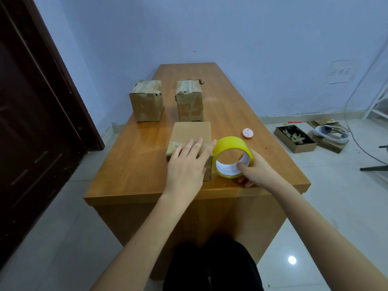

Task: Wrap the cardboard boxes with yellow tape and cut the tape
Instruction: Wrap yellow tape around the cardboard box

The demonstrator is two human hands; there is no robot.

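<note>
a wooden table [130, 162] carries 3 cardboard boxes: 1 near the front edge [192, 131], 2 further back, left [147, 101] and right [190, 101]. a yellow tape roll [231, 143] stands just beside the near box, a small pink disc [248, 132] near it.

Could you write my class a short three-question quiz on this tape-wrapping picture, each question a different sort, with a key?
1. True or false: the left hand lies flat, fingers straight, on the nearest cardboard box.
2. Multiple choice: what does the right hand hold? A) scissors B) the yellow tape roll C) a marker
3. Short answer: how many cardboard boxes stand on the wooden table, and what small item lies beyond the roll?

Key
1. True.
2. B; the thumb curls into the roll's core.
3. Three: the nearest one, plus the far left box and the far right box; a small round pink object.
</note>
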